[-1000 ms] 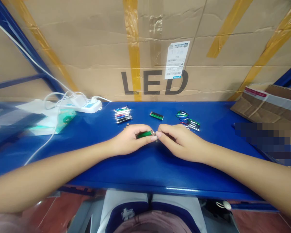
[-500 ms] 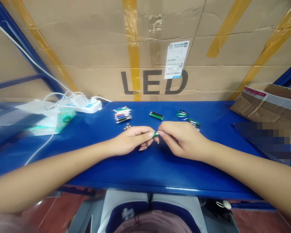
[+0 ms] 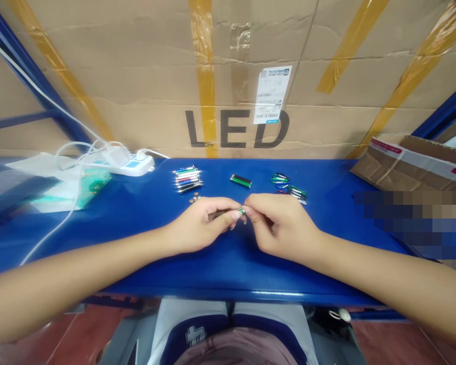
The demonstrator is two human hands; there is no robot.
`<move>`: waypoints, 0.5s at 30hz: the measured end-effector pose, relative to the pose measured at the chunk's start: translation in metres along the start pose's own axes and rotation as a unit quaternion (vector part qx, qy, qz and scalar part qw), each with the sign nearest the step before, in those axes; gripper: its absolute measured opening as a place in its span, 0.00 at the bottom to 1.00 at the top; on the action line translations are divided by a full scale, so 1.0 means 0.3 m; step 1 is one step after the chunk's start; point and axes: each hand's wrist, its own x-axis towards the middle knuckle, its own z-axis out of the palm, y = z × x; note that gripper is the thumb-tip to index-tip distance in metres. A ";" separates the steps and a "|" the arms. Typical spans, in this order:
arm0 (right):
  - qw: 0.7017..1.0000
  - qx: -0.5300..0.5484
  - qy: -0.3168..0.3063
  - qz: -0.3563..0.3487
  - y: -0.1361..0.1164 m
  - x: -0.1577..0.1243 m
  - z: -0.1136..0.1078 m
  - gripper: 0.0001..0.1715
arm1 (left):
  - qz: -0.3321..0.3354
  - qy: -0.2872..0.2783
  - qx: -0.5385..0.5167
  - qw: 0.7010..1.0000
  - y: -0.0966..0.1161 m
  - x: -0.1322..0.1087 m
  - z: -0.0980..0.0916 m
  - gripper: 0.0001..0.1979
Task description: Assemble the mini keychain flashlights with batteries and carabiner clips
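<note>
Between my hands, over the middle of the blue table [image 3: 228, 268], is a small green tube [image 3: 241, 210] with a shiny end, mostly covered by fingers. My left hand [image 3: 197, 225] pinches it between thumb and fingers. The thumb and forefinger of my right hand [image 3: 289, 220] are closed on its other end. Just beyond lie a black and a green metal tube [image 3: 240, 181] side by side. Several small round button-like discs [image 3: 195, 198] lie beyond my left hand, near a row of slim coloured tubes [image 3: 189, 179].
Coloured carabiner-like clips [image 3: 280, 179] and several slim tubes [image 3: 297, 192] lie beyond my right hand. At the left are a white power strip [image 3: 137, 165], cables and a plastic packet [image 3: 93, 187]. A brown paper bag [image 3: 387, 165] stands right; a large cardboard box [image 3: 155, 76] backs the table.
My fingers have closed further over the green tube, so less of it shows. My right hand has tilted slightly around its end. The whole view has shifted a little.
</note>
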 end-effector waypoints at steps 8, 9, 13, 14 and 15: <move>0.965 0.145 -0.019 0.218 -0.017 0.001 0.034 0.21 | 0.177 0.064 0.336 0.923 -0.030 -0.019 0.004 0.13; 0.961 0.157 -0.022 0.228 -0.014 0.000 0.039 0.21 | 0.181 0.064 0.348 0.918 -0.033 -0.019 0.006 0.13; 0.949 0.197 -0.031 0.245 0.003 0.009 0.044 0.21 | 0.168 0.066 0.356 0.917 -0.034 -0.008 0.006 0.14; 0.945 0.210 -0.034 0.248 0.009 0.014 0.042 0.22 | 0.162 0.065 0.350 0.920 -0.034 -0.001 0.001 0.14; 0.942 0.222 -0.040 0.250 0.016 0.020 0.040 0.23 | 0.156 0.064 0.346 0.923 -0.034 0.007 -0.008 0.14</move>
